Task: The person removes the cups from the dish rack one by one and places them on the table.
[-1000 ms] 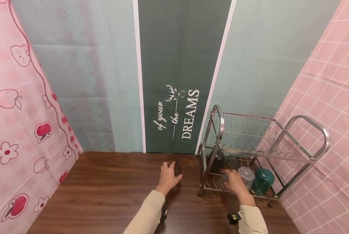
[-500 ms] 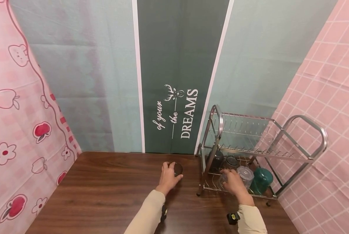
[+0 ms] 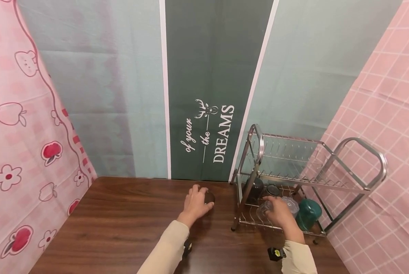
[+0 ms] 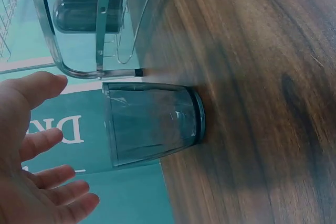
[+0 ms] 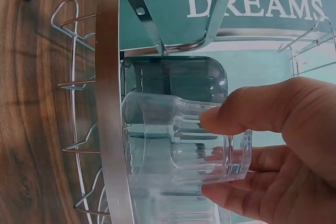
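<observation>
A dark see-through glass (image 4: 152,124) stands upright on the wooden table. My left hand (image 3: 194,203) is beside it, its fingers spread and apart from the glass in the left wrist view. To the right, my right hand (image 3: 281,213) reaches over the lower tier of a metal dish rack (image 3: 257,146). It pinches a clear glass (image 5: 157,135) between thumb and fingers. That glass is upside down, its base toward my palm. Another clear glass (image 3: 291,205) is right beside it, partly hidden by the hand.
The lower tier also holds a dark glass (image 3: 255,188), a smaller dark glass (image 3: 272,190) behind my hand, and a teal glass (image 3: 308,214) at the right. Rack posts and wires surround them. The wooden table (image 3: 129,224) extends left; fabric backdrops hang around.
My left hand has come off the dark glass, moving slightly up and left with its fingers opening. The right hand has shifted a little right, at the clear glass.
</observation>
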`<act>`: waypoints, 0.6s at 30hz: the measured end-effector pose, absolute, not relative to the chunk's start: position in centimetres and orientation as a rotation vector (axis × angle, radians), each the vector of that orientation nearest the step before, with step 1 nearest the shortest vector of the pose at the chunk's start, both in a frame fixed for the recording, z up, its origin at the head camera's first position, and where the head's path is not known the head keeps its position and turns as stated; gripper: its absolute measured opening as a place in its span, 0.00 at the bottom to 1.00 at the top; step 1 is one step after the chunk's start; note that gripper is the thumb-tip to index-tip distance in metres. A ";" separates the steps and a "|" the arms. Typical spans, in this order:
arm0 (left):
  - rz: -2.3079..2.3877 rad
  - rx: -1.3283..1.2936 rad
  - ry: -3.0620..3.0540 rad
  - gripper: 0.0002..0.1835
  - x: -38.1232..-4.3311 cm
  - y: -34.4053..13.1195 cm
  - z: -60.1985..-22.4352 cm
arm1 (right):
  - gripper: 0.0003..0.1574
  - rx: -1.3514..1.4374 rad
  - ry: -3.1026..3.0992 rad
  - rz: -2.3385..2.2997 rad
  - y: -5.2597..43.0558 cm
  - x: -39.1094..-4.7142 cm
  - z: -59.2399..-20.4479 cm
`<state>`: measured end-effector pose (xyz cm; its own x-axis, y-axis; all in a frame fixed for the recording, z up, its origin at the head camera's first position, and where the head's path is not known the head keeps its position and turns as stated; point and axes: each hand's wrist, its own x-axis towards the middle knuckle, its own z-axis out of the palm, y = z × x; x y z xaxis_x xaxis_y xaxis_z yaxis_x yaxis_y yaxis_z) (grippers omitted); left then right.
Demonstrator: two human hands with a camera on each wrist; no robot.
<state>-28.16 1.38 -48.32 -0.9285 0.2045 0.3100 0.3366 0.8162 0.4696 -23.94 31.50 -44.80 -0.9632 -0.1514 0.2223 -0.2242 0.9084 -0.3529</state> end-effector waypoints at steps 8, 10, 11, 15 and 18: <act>-0.772 -0.454 -2.755 0.29 -27.1 1.0 -48.0 | 0.26 0.262 -2.839 0.585 30.8 -23.0 -44.8; -0.763 -0.465 -2.751 0.30 -26.7 0.8 -48.0 | 0.26 0.255 -2.824 0.601 30.6 -22.6 -44.9; -0.769 -0.474 -2.745 0.30 -26.5 0.7 -48.0 | 0.26 0.252 -2.815 0.610 30.5 -22.4 -45.0; -0.780 -0.519 -2.738 0.29 -25.6 0.6 -48.0 | 0.26 0.245 -2.765 0.611 30.2 -21.6 -45.1; -0.799 -0.527 -2.736 0.29 -24.9 0.7 -48.0 | 0.26 0.256 -2.713 0.607 29.9 -21.2 -45.0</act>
